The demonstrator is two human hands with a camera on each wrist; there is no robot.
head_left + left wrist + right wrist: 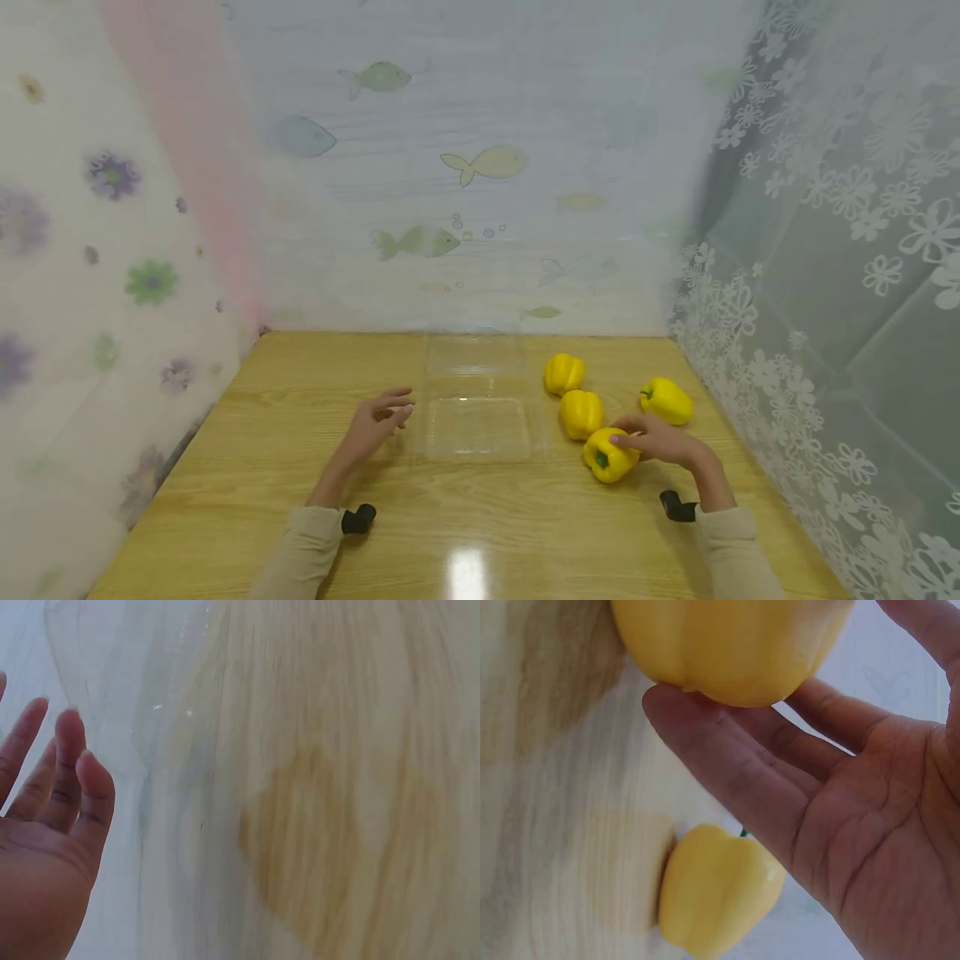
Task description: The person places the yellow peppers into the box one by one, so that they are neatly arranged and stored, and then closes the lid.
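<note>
A yellow bell pepper [609, 456], its green stem facing the front, is held by my right hand [654, 439], with the thumb and fingers on its right side. In the right wrist view, the fingers [727, 761] touch the pepper [731, 649]; whether it is lifted is hard to tell. My left hand [377, 427] hovers left of a clear plastic box [480, 454], fingers loosely bent and holding nothing. The box stands open, its lid [474, 354] folded back. In the left wrist view, the left hand [49, 840] is near the clear plastic [124, 697].
Two more yellow bell peppers, a nearer one [582, 414] and a farther one [564, 373], lie between the box and the right hand. Another yellow pepper [666, 401] lies at the right. Patterned curtains surround the wooden table [420, 533].
</note>
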